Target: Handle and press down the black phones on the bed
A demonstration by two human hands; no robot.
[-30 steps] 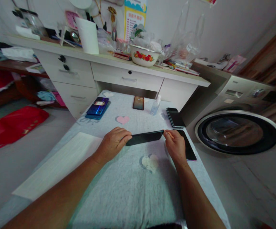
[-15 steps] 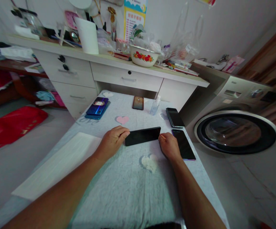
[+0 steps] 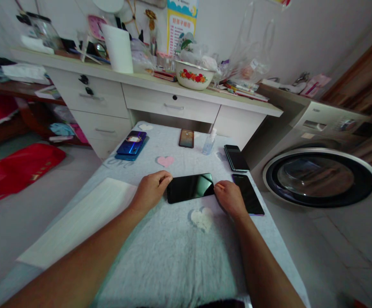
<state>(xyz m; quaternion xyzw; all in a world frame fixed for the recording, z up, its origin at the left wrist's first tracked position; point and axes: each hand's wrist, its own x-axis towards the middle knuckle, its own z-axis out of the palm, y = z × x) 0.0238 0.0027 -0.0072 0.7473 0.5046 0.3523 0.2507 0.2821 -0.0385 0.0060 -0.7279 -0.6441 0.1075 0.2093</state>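
Note:
A black smartphone (image 3: 190, 188) lies crosswise between my hands, its dark screen facing up and a pale reflection on its right half. My left hand (image 3: 151, 188) is closed, pinching the phone's left end between thumb and fingers. At the other end, my right hand (image 3: 230, 197) is closed on the edge; its curled fingers partly hide the grip. Just right of this hand lies another dark phone (image 3: 250, 196), partly behind it. Farther back are stacked dark phones (image 3: 236, 158) and a small clear spray bottle (image 3: 209, 142).
Blue phones (image 3: 132, 144) lie stacked at the table's back left, and a brown phone or case (image 3: 186, 138) at the back. A white sheet (image 3: 76, 222) lies left of my arm. The desk (image 3: 173, 100) stands behind, a washing machine (image 3: 317, 175) to the right.
The held phone has tilted: its screen now faces up more and shows a pale reflection. Both hands have stayed at its ends with only slight movement.

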